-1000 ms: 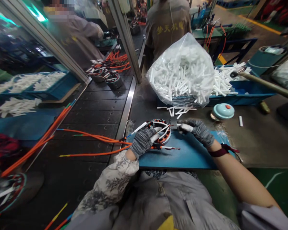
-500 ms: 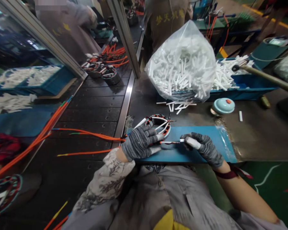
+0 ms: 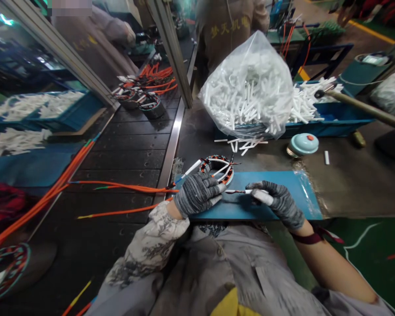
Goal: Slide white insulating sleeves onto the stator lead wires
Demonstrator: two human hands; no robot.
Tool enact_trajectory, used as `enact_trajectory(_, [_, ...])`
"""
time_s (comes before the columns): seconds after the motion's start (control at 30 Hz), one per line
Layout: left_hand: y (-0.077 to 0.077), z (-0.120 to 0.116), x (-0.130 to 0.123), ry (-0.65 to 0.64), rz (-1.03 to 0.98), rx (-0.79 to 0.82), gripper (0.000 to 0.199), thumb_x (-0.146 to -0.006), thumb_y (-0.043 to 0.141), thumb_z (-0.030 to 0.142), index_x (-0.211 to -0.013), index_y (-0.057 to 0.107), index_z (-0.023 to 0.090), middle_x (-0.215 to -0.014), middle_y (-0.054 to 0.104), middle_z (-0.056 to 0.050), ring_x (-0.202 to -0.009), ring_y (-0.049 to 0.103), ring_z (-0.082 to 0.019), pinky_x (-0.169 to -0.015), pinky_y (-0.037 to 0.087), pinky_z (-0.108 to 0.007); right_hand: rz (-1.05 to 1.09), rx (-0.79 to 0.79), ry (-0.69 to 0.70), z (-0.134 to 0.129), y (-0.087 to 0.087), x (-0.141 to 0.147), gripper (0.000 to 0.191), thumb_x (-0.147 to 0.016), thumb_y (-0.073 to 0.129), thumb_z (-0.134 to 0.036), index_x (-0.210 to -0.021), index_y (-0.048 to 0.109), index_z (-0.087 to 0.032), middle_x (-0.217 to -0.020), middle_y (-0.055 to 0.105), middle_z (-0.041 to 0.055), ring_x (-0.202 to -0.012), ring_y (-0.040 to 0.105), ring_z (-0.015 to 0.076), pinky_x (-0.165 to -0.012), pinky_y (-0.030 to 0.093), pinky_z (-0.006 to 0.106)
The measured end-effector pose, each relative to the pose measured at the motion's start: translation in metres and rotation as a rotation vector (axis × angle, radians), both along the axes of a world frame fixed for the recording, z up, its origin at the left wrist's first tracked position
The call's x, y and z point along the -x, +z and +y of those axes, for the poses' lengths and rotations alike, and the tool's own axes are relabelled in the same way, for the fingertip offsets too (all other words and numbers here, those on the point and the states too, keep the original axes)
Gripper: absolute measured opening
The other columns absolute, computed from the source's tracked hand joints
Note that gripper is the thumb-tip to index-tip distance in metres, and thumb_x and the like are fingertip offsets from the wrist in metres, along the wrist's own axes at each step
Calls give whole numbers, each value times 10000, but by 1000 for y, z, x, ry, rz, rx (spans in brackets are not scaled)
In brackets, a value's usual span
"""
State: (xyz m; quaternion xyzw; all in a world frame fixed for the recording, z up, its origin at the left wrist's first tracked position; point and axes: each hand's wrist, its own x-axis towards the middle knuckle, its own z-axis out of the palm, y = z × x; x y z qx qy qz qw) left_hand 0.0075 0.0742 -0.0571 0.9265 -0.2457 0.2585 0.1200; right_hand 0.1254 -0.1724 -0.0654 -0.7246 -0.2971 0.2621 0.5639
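A motor stator with orange and black windings sits on the blue mat. In a grey glove with pale fingertips, my left hand lies against its near side. Its fingers close round a wire lead in a white sleeve that sticks out to the right. My right hand, gloved alike, pinches a short white sleeve at the lead's bare twisted end. The fingers hide most of that sleeve. Another white-sleeved lead runs left from the stator, and orange cables pass behind my left wrist.
Beyond the mat stands a clear bag of white sleeves, with several loose sleeves before it. A blue bin, a light-blue lidded jar and a mallet are at right. More stators sit on the slatted conveyor. Co-workers stand behind.
My left hand has shifted slightly right along the lead, uncovering more of the left white-sleeved lead. The right hand stays at the twisted end, and the whole view has shifted slightly.
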Motion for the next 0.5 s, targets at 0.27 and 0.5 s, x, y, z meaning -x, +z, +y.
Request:
enact_trajectory(0.27, [-4,-5,-2,20,-6,18,177,-879,582,245,-1025,663,186,-821,703,-44,-734,658,-167,-713,540,-326,-856,50,153,-2,6,-8,246,-938,554,-353,-1065,750,-273,-896,725,73,-760,656,179,-665,507,290])
enact_trajectory(0.5, [-4,-8,-5,40,-31,41,150,-865,605,230,-991,675,190,-801,700,-34,-727,658,-164,-798,547,-360,-818,110,68,1,-2,3,301,-943,548,-426,-1048,756,-235,-821,737,74,-695,660,178,-643,499,282])
